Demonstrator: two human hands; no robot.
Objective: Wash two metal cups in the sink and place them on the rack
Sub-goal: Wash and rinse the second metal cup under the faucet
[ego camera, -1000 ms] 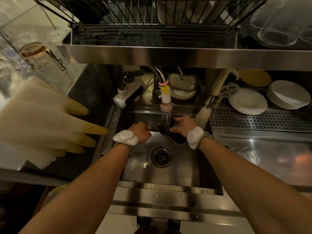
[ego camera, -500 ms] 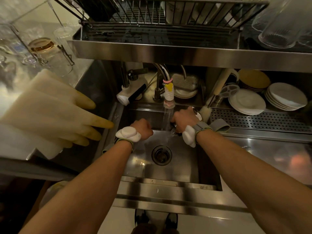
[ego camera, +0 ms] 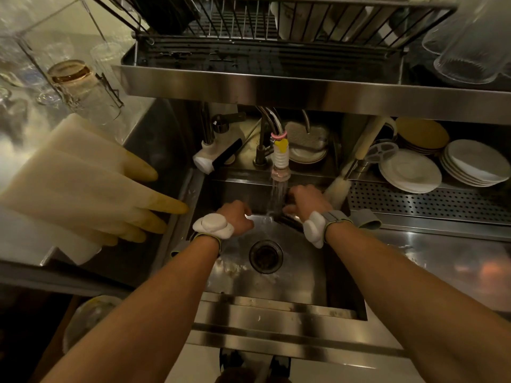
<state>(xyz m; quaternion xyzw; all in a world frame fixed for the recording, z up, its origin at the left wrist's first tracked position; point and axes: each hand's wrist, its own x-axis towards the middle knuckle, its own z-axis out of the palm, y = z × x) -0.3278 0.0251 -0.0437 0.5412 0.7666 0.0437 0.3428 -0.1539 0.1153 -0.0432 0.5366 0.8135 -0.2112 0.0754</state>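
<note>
Both hands are down in the steel sink (ego camera: 298, 286) under the faucet (ego camera: 280, 158), which runs a stream of water between them. My right hand (ego camera: 305, 200) is curled over a dark metal cup (ego camera: 289, 220). Only the cup's lower edge and a glint show beneath the fingers, just right of the stream. My left hand (ego camera: 237, 217) is a closed fist left of the stream, with nothing visible in it. The wire dish rack (ego camera: 276, 23) sits on the shelf above the sink. I see no second cup.
Pale rubber gloves (ego camera: 96, 183) hang over the sink's left wall. Upturned glasses (ego camera: 80, 87) stand at the left, and more glassware (ego camera: 470, 37) at the top right. Stacked plates (ego camera: 409, 170) and a bottle brush (ego camera: 338, 189) sit by the perforated drainboard (ego camera: 428, 200). The drain (ego camera: 266, 256) lies mid-basin.
My right hand has turned over the cup, so its dark body, earlier plain under the tap, is mostly hidden. The water stream now shows clearly. My left hand has barely moved.
</note>
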